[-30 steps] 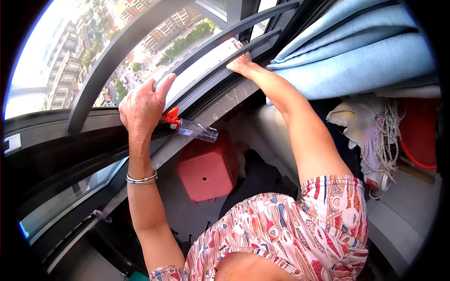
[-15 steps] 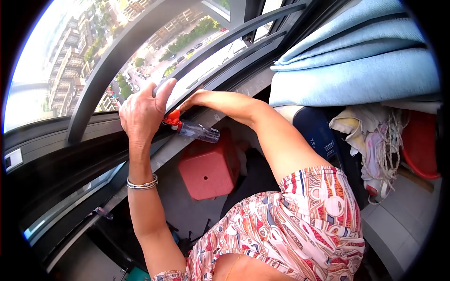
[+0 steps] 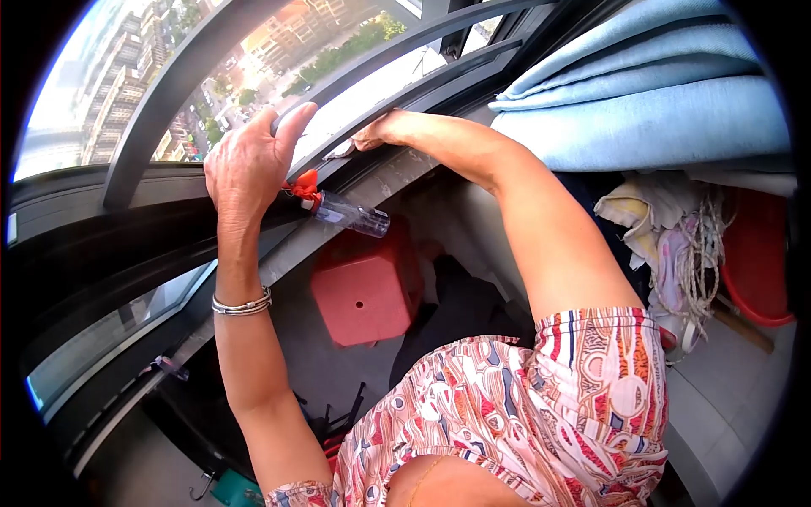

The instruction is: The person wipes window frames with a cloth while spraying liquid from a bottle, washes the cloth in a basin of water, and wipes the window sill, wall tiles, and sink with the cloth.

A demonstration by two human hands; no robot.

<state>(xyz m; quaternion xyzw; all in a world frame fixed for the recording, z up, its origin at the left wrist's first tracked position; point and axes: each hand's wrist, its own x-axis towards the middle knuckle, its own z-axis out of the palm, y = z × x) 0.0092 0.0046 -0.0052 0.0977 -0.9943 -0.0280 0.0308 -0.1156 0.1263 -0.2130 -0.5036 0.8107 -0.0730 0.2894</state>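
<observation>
Grey metal bars cross an open window, and the left hand point(image 3: 249, 160) is wrapped around the curved bar point(image 3: 473, 17), thumb along it. Apart from it, further along the window, the right hand point(image 3: 373, 133) reaches under a lower rail point(image 3: 439, 80); a pale cloth point(image 3: 341, 150) shows at its fingertips, on the side toward the left hand. Its fingers are partly hidden, so I cannot tell how firmly they grip.

Just below the gap between the hands, a clear plastic bottle point(image 3: 351, 214) lies slantwise at the ledge point(image 3: 414, 167), an orange-red tie point(image 3: 304, 184) at its neck. Whether it holds liquid cannot be told. Beneath the bottle is a red stool point(image 3: 359, 291) with a small hole in its seat.

Well to the right of both hands, a red tub point(image 3: 756, 253) is partly out of view, its contents unclear. Rope point(image 3: 701, 262) hangs beside it, under blue fabric point(image 3: 642, 118).
</observation>
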